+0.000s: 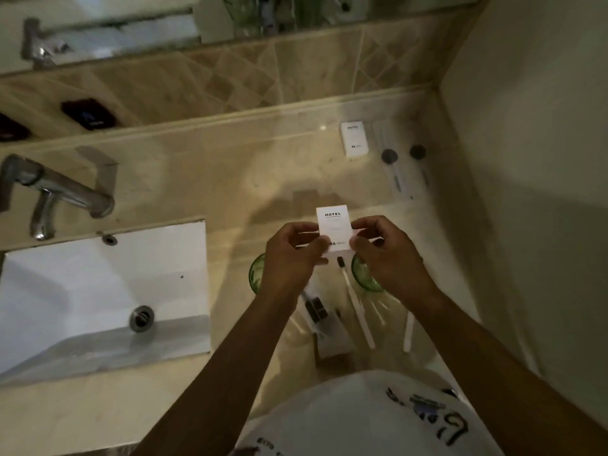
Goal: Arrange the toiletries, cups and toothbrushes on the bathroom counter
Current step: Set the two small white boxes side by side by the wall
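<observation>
Marble counter point(230, 166), left hand point(292, 255), right hand point(381, 255) pinching white box point(333, 222)

"HOTEL" is printed on the held white box point(333, 225).

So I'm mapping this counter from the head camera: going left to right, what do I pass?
Tap → sink → left hand → held box → right hand → sachets by the right wall.
</observation>
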Available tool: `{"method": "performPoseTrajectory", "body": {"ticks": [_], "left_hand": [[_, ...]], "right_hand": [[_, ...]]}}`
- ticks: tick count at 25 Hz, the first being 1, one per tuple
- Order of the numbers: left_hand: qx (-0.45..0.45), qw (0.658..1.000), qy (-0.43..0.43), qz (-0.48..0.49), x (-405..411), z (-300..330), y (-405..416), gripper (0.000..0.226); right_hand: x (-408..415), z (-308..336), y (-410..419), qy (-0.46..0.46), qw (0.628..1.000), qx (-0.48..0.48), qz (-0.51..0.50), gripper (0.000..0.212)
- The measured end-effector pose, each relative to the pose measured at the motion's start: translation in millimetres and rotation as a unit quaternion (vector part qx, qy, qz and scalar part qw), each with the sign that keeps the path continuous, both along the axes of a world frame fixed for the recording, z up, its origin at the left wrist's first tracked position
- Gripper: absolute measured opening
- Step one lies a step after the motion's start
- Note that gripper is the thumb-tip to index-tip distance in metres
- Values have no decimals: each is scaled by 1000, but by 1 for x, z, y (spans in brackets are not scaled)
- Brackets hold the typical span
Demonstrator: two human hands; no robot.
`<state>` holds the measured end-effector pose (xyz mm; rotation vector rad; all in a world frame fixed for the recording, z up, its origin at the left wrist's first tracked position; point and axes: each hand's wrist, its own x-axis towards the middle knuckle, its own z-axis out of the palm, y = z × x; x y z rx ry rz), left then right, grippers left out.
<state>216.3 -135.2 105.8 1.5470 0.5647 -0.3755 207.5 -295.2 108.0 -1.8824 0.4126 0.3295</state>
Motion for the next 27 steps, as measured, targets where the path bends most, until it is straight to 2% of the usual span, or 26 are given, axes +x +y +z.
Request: {"method": "performPoseTrajectory", "body": {"ticks": [5,8,12,15,19,22,23,25,26,27], "left_hand": [[75,997,-9,-33,76,-31,-11,40],[141,989,-16,-47,117,-53,-21,41],[201,976,-32,-83,154,-86,-31,42],[210,973,-51,-85,173,-107,-36,42],[261,953,-93,-120,178,-124,-36,40],[352,909,-145,-172,173,-130,-25,51],[395,878,-182,-200,170,-131,-21,53],[476,791,-267,-278,167,-132,-14,52],[494,757,-289,-315,168,-132,-11,51],[501,737,-297,-342,171,-133,-9,51]], "right_hand": [[74,-28,-6,8,998,-29,57,36],[114,-53,-9,29,999,-10,44,39],[151,-85,-9,57,998,-6,25,53],[164,-101,-7,45,999,7,1,48],[168,-108,-13,14,994,-91,54,52],[170,-107,-22,-6,986,-145,78,50],[171,-104,-26,-15,984,-163,77,47],[178,-102,-36,-52,974,-209,68,44],[184,-103,-41,-76,969,-228,60,44],[192,-105,-46,-98,962,-248,61,46]]}}
